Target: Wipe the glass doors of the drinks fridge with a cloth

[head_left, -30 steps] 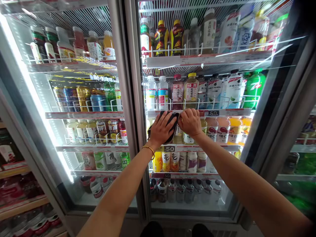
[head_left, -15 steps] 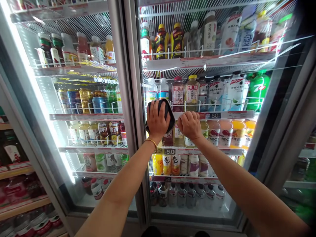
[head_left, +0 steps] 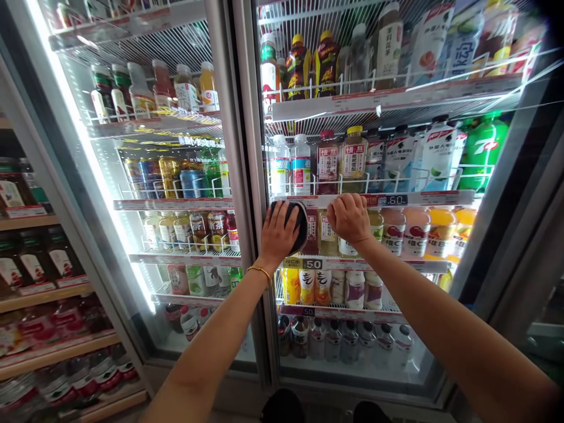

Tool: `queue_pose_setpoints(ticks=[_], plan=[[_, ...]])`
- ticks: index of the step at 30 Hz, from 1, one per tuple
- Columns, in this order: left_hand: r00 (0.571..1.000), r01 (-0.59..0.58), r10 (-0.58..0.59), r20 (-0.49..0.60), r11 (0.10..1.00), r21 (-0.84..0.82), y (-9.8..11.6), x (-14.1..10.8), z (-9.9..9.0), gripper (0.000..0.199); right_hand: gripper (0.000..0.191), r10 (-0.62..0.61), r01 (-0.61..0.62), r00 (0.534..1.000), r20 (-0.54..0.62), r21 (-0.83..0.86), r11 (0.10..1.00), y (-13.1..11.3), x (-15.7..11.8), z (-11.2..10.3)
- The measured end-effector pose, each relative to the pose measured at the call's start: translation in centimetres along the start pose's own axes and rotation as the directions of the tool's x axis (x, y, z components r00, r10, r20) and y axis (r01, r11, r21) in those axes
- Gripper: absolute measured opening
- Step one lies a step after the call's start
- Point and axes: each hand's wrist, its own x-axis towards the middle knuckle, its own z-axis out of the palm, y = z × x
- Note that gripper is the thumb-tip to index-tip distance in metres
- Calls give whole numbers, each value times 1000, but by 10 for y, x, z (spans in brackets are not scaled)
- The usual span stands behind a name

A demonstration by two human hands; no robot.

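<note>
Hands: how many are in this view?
2: the left hand lies spread on a dark pad beside the metal door frame; the right hand, curled, is farther right.

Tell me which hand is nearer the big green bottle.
Right. The right hand is below and left of the big green bottle; the left hand is farther left.

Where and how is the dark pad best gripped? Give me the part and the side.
Probably take the dark pad by its outer face, palm flat, from the person's side, like the left hand: it seems to lie flat against the glass door, its back hidden.
</note>
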Motion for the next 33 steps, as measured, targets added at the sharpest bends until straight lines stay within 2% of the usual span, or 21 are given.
queue_pose_setpoints(ticks=[2, 4, 6, 7, 9, 12, 15, 18, 20, 23, 24, 26, 28, 30, 33], plan=[[984, 151, -151, -94, 988, 2, 0, 19, 4, 48, 22, 1, -1, 1000, -11, 3, 1000, -1, 0, 0], [938, 290, -291, -190, 956, -33, 4, 42, 11, 49, 21, -4, 4, 1000, -21, 1, 1000, -1, 0, 0], [905, 344, -355, -236, 935, -87, 10, 61, 19, 49, 21, -11, 10, 1000, -25, -9, 1000, -1, 0, 1], [909, 329, -346, -232, 938, -109, 14, 67, 22, 50, 20, -14, 14, 1000, -25, -14, 1000, -1, 0, 1], [949, 233, -254, -187, 964, -127, 21, 68, 26, 50, 21, -20, 19, 999, -31, -23, 1000, 0, 0, 1], [997, 0, -8, -78, 995, -99, 28, 51, 27, 49, 21, -36, 34, 998, -50, -51, 998, 1, -1, 1], [981, -191, 192, 11, 979, -66, 25, 23, 20, 47, 22, -67, 64, 997, -33, -75, 995, 2, -2, 1], [955, -286, 289, 73, 957, -43, 11, 0, 8, 47, 22, -85, 83, 996, -15, -77, 994, 2, -3, 0], [962, -258, 259, 86, 966, -19, 2, -7, 1, 47, 22, -83, 81, 996, -17, -73, 994, 2, -2, 0], [999, -32, 31, 8, 999, 23, -3, 2, 0, 48, 23, -85, 82, 996, -31, -82, 993, 0, -1, -1], [997, 60, -59, -42, 998, 25, -2, 10, 2, 48, 23, -89, 86, 995, -37, -91, 992, -1, 0, -2], [966, 215, -212, -146, 976, 11, 4, 29, 10, 48, 23, -97, 91, 994, -50, -109, 990, -2, 1, -3], [937, 280, -276, -216, 960, -12, 12, 47, 19, 47, 23, -99, 91, 993, -64, -117, 989, -3, 2, -4], [944, 242, -242, -223, 970, -26, 19, 56, 25, 47, 23, -101, 92, 992, -77, -110, 990, -3, 2, -4], [992, -8, 3, -128, 999, -38, 25, 47, 26, 48, 23, -90, 82, 992, -88, -90, 993, -2, 1, -2]])
